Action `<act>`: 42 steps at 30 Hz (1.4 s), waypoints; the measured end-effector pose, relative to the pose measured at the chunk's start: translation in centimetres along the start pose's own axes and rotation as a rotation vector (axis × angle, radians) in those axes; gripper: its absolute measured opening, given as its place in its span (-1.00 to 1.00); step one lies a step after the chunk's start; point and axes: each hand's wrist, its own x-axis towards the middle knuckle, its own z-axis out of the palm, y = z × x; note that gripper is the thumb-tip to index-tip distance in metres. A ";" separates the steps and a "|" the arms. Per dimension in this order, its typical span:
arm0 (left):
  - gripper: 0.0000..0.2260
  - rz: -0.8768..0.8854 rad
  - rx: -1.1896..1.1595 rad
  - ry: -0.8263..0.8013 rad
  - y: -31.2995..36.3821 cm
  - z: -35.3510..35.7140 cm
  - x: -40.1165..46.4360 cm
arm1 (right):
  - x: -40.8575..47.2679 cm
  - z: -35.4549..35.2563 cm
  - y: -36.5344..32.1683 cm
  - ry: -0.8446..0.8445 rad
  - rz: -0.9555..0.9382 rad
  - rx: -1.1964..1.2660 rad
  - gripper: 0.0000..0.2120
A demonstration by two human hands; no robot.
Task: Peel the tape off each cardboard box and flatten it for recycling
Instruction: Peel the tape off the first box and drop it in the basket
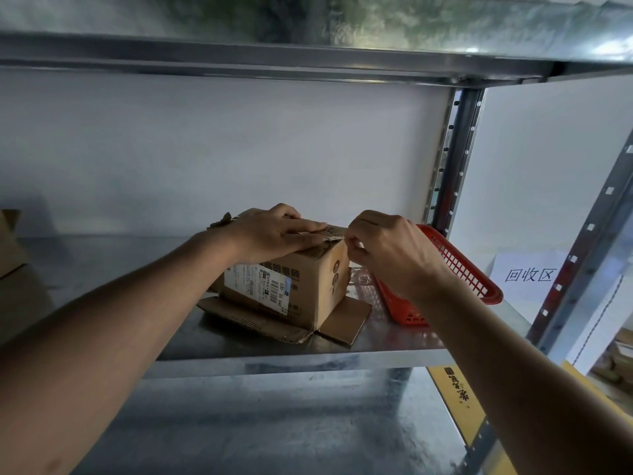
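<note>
Your left hand (274, 234) presses flat on top of the one cardboard box (301, 289) on the shelf (394, 337); your right hand (387, 252) pinches its tape (334, 238) at the box's right edge, one red basket (455, 269) just beside.

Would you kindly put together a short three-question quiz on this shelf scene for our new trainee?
1. True or false: the cardboard box stands on the metal shelf with its bottom flaps spread open.
2. Which hand presses flat on top of the box?
A. left hand
B. right hand
C. neither
3. Fill in: just right of the box lies a red ____.

Key
1. True; the flaps lie splayed on the shelf.
2. A; the right hand pinches at the tape by the top right edge.
3. Plastic basket.
</note>
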 end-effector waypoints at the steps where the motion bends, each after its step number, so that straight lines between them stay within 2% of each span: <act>1: -0.39 -0.003 0.001 -0.004 0.0 0.0 0.0 | 0.2 0.0 0.1 0.002 -0.012 -0.002 -0.86; 5: -0.32 -0.019 0.007 -0.025 0.2 -0.2 0.1 | 0.4 0.1 0.8 0.012 -0.013 0.111 -0.94; 8: -0.36 -0.019 0.020 -0.038 0.5 -0.4 0.0 | 0.1 0.7 1.3 0.002 0.099 0.276 -0.93; 11: -0.46 -0.028 0.042 -0.097 0.8 -1.1 0.2 | 0.0 1.1 1.5 0.017 0.229 0.442 -0.87; 14: -0.79 -0.020 -0.091 -0.170 1.7 -2.0 0.5 | 0.1 0.9 1.7 0.012 0.247 0.509 -0.86; 15: -0.82 -0.005 -0.140 -0.184 2.0 -2.2 0.6 | 0.2 0.8 1.8 0.012 0.244 0.520 -0.87; 17: -0.73 0.020 -0.127 -0.191 2.1 -2.2 0.7 | 0.3 0.7 2.0 -0.006 0.246 0.549 -0.87; 20: -0.45 0.026 -0.036 -0.130 1.6 -1.6 0.7 | 0.4 0.6 2.3 -0.053 0.247 0.625 -0.84; 26: -0.39 0.035 -0.052 -0.115 0.6 -0.8 1.0 | 2.2 0.6 2.1 -0.110 0.210 0.559 -0.89; 30: -0.31 0.016 0.009 -0.091 0.0 -0.4 1.2 | 3.8 0.5 1.8 -0.207 0.176 0.378 -0.92; 33: -0.37 0.066 0.007 -0.115 -0.1 -0.4 1.2 | 4.6 0.2 1.5 -0.275 0.146 0.260 -0.93; 35: -0.41 0.103 0.023 -0.118 -0.1 -0.5 1.1 | 4.9 0.0 1.4 -0.292 0.138 0.269 -0.94; 39: -0.50 0.108 0.022 -0.137 0.0 -0.4 1.1 | 4.5 -0.5 1.5 -0.252 0.153 0.388 -0.90; 42: -0.51 0.144 -0.011 -0.157 0.1 -0.3 1.3 | 4.8 -0.7 0.6 -0.158 0.127 0.555 -0.91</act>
